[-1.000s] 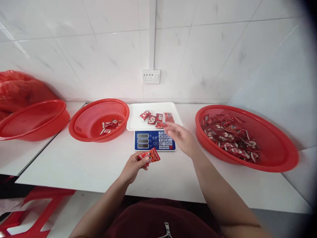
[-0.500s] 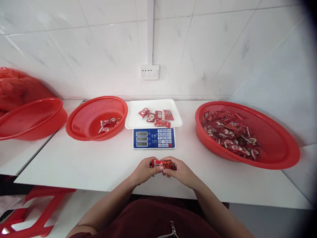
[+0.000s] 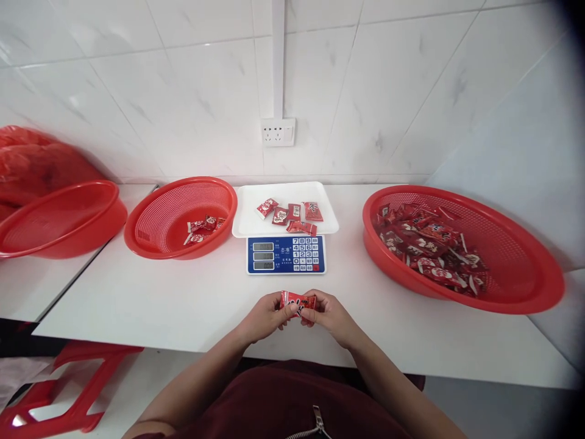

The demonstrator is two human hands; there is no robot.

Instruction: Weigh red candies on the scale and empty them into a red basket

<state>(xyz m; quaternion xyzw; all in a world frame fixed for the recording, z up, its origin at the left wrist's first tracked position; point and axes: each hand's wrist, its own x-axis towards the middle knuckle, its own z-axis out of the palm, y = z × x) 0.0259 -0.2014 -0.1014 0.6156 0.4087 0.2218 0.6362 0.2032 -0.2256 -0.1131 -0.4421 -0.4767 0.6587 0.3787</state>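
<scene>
My left hand (image 3: pixel 264 315) and my right hand (image 3: pixel 333 315) meet over the near part of the white counter, both pinching one small red candy packet (image 3: pixel 298 301) between them. Straight ahead stands a blue-faced weighing scale (image 3: pixel 286 254); its white tray (image 3: pixel 256 227) carries several red packets (image 3: pixel 292 215). The wide red basket (image 3: pixel 516 291) on the right holds a heap of the same packets (image 3: pixel 429 247). A smaller red mesh basket (image 3: pixel 159 219) to the left has a few packets (image 3: pixel 203 228) in it.
An empty red basin (image 3: pixel 55 219) sits at the far left with a red plastic bag (image 3: pixel 31 161) behind it. A wall socket (image 3: pixel 278 132) is above the scale. A red stool (image 3: pixel 68 390) stands below the counter edge on the left.
My right hand came back from the scale's tray and joined my left hand on the packet. Both hands have since held it together near the counter's front.
</scene>
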